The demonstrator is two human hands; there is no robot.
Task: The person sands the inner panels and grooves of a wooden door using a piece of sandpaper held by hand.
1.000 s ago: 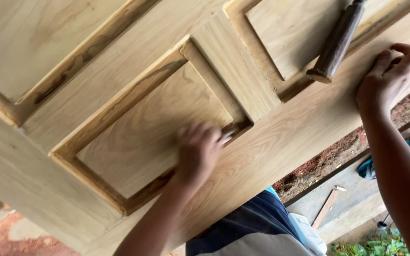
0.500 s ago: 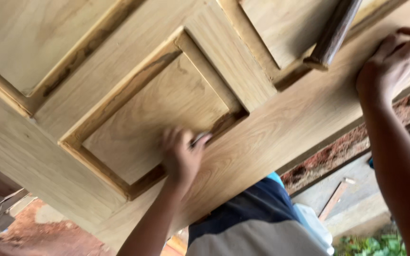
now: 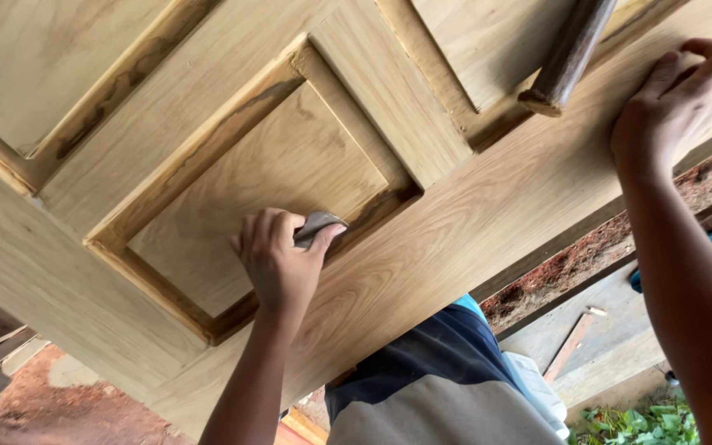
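Currently left hand (image 3: 278, 259) pinches folded grey sandpaper (image 3: 316, 226) against the wooden door (image 3: 422, 272) panel's recessed corner; right hand (image 3: 677, 103) lies flat, fingers spread, on door edge.

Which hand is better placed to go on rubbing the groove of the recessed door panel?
The left hand. It holds the grey sandpaper right at the panel's moulded edge. The right hand lies flat on the door near its outer edge, beside a dark wooden handle, likely steadying it.
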